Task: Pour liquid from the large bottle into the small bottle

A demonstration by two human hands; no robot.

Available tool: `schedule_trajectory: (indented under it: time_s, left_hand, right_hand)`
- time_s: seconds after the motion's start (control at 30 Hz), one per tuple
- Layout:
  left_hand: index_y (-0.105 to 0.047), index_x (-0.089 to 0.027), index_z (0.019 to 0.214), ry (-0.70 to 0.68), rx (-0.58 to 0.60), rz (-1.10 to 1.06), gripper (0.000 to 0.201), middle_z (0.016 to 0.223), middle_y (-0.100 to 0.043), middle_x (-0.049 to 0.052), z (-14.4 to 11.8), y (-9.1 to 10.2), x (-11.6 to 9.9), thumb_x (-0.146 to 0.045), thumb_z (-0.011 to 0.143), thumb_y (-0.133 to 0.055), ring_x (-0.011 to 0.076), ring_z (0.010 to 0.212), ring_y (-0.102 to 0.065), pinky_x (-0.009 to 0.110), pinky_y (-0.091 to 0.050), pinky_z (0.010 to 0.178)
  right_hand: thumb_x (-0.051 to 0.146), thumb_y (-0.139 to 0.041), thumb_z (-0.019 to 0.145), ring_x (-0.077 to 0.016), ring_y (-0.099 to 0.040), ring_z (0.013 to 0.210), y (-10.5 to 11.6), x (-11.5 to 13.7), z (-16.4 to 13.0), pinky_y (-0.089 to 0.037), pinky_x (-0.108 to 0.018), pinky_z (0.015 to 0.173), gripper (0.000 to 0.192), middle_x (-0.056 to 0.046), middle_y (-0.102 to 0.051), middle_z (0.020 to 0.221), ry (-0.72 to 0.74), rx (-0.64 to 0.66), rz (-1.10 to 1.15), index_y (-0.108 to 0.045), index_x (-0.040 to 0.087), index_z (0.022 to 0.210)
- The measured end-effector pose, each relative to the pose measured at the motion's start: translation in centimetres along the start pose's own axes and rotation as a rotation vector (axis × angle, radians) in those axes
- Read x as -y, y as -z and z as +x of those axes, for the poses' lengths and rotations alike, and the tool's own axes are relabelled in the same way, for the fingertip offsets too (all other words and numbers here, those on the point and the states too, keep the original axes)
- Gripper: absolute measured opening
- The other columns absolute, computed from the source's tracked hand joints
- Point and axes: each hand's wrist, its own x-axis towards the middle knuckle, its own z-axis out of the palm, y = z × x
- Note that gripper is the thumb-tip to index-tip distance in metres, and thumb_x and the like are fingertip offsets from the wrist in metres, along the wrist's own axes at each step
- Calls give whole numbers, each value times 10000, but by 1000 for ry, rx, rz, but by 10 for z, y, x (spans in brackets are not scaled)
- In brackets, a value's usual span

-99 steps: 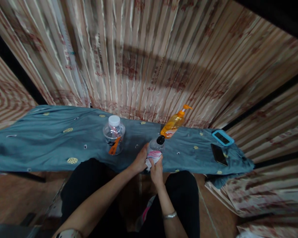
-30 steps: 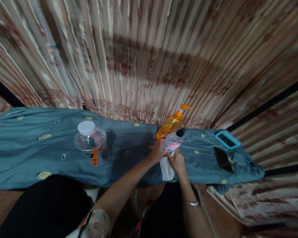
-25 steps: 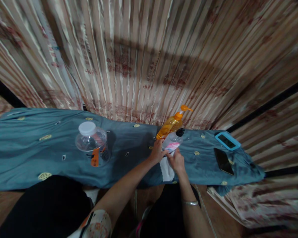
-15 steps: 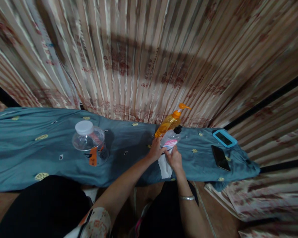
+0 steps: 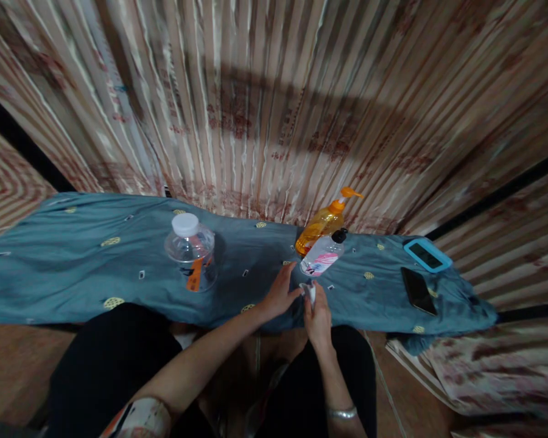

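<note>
My left hand (image 5: 279,294) is just off the front of a clear bottle (image 5: 318,260) with a black cap and pink label. Its thumb and fingers are apart, with nothing between them. My right hand (image 5: 318,313) is closed on a crumpled white tissue (image 5: 310,293), mostly hidden by the fingers. The clear bottle stands on the cloth, apart from both hands. Close behind it is an amber pump bottle (image 5: 314,230) with an orange pump head.
On the left of the teal patterned cloth (image 5: 237,304) stands a clear plastic jar (image 5: 200,246) with a white lid. A black phone (image 5: 418,291) and a blue-framed device (image 5: 428,255) lie on the right. A pleated curtain (image 5: 265,109) hangs behind.
My hands have come off the clear bottle and moved apart, toward me. The tissue, earlier hanging below the bottle, is now bunched in my right hand. The view has shifted left.
</note>
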Motion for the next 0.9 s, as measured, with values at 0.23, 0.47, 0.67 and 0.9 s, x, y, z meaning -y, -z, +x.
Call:
schedule_trajectory:
  time_s: [0.23,0.47,0.67,0.9]
  left_hand:
    - [-294,-232,1473,-37,47,84,633,1501,-409,149,-71,69,-44,-254,896,-555,284,1397,-401,520,-387,1133]
    - [-222,-268,1503,-188,-394,334,694,1529,-355,130,-98,148,-88,-316,915,-587,284,1430,-345,507,-333,1170]
    - [-178,-232,1516,-191,-745,358,916,1554,-285,179,-97,199,-81,-423,803,-720,339,1435,-314,525,-374,1119]
    - [-139,-193,1517,36,-735,292,1215,1577,-235,203,-84,202,-52,-352,568,-880,371,1472,-227,545,-235,1190]
  right_hand:
    - [160,-465,822,-257,-481,1336,-35,75,-87,-308,-488,1166,503,-126,-598,1349,24,301,401,-603,193,1304]
    - [557,-722,733,-278,-681,1060,-41,115,-121,-505,-437,973,457,-74,-760,1040,-689,413,1153,-729,218,1039]
    - [491,-780,705,-259,-654,1141,-18,121,-85,-480,-429,1022,501,-78,-730,1170,-797,292,1421,-700,238,1130]
    - [537,-758,712,-296,-607,1217,-4,129,-55,-460,-469,1049,613,-92,-695,1245,-684,287,1339,-648,237,1234]
